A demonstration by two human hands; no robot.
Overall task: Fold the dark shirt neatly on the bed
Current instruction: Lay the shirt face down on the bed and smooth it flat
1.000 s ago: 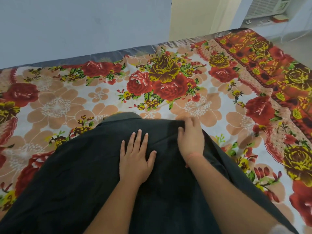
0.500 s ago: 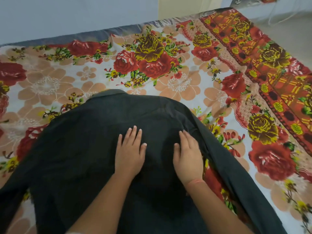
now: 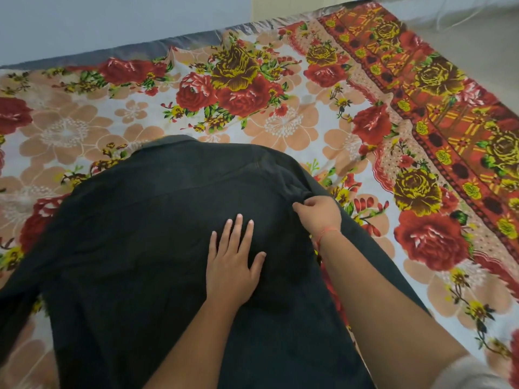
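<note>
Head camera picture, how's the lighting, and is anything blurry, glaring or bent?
Head view: soft, even light with no hard shadows or glare; the dark shirt reads nearly flat black, its creases faint; the floral bedsheet is sharp and vivid; the left hand and right hand look slightly soft; the wide-angle lens slightly bows the bed's far edge.

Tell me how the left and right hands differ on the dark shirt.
The left hand lies flat with fingers straight and spread; the right hand's fingers are curled, pinching fabric. The left hand rests on the dark shirt's middle; the right hand at its right side. The right wrist wears a red thread; the left wrist none. Both touch the shirt.
</note>
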